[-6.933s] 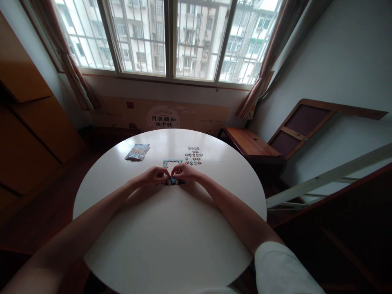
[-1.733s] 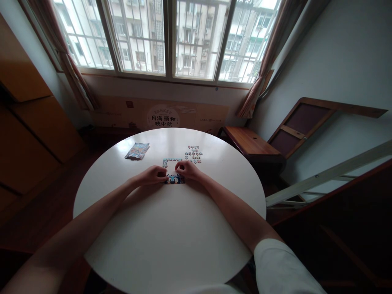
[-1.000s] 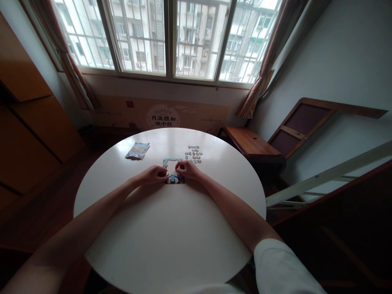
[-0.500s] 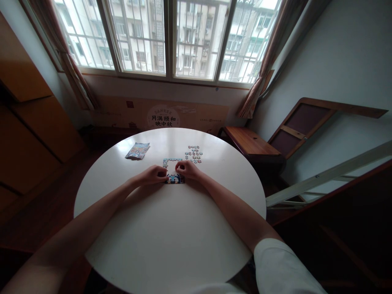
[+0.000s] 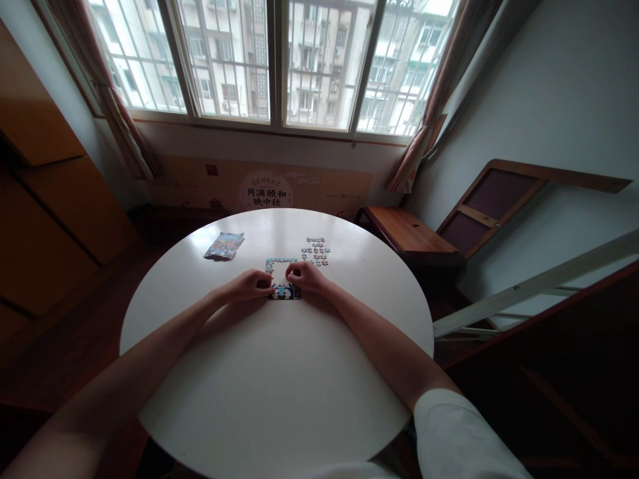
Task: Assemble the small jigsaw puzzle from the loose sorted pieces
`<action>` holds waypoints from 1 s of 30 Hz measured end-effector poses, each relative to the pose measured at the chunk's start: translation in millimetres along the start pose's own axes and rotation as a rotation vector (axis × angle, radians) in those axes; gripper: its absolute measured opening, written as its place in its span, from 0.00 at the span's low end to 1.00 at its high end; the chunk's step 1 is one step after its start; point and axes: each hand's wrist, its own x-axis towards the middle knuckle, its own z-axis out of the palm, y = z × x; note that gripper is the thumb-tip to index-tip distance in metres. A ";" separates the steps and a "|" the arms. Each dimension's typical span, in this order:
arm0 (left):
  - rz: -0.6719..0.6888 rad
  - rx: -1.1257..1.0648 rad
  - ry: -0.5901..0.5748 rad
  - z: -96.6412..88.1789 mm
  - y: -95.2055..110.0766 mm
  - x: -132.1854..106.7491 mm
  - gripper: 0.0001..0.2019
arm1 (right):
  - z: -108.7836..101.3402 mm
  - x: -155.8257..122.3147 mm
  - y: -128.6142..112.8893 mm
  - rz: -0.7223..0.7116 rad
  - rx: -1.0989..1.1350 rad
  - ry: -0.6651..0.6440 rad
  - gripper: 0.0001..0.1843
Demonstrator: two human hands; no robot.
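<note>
A partly joined jigsaw puzzle (image 5: 283, 293) lies flat on the white round table (image 5: 279, 379), its frame of pieces around a bare middle. My left hand (image 5: 252, 285) rests at its left edge with curled fingers touching the border. Over its right side is my right hand (image 5: 305, 275), thumb and forefinger pinched together; whatever is between them is too small to make out. Several loose jigsaw pieces (image 5: 316, 251) are spread beyond my right hand. Part of the puzzle's right border is hidden under that hand.
A crumpled, colourful printed packet or sheet (image 5: 224, 245) lies at the table's back left. Behind the table's right side stands a wooden bench (image 5: 409, 229). A barred window (image 5: 274, 66) and a printed cardboard panel (image 5: 309, 186) are at the far side.
</note>
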 end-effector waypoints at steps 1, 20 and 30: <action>0.002 -0.003 -0.001 0.1 -0.1 0.0 0.17 | -0.1 -0.1 -0.2 0.000 -0.001 -0.001 0.08; 0.009 0.040 -0.006 -0.2 -1.5 0.0 0.17 | -4.8 8.0 10.1 0.027 0.245 0.090 0.11; 0.013 0.060 -0.012 -1.3 3.9 -0.2 0.18 | -71.4 0.9 59.0 0.416 -0.030 0.319 0.08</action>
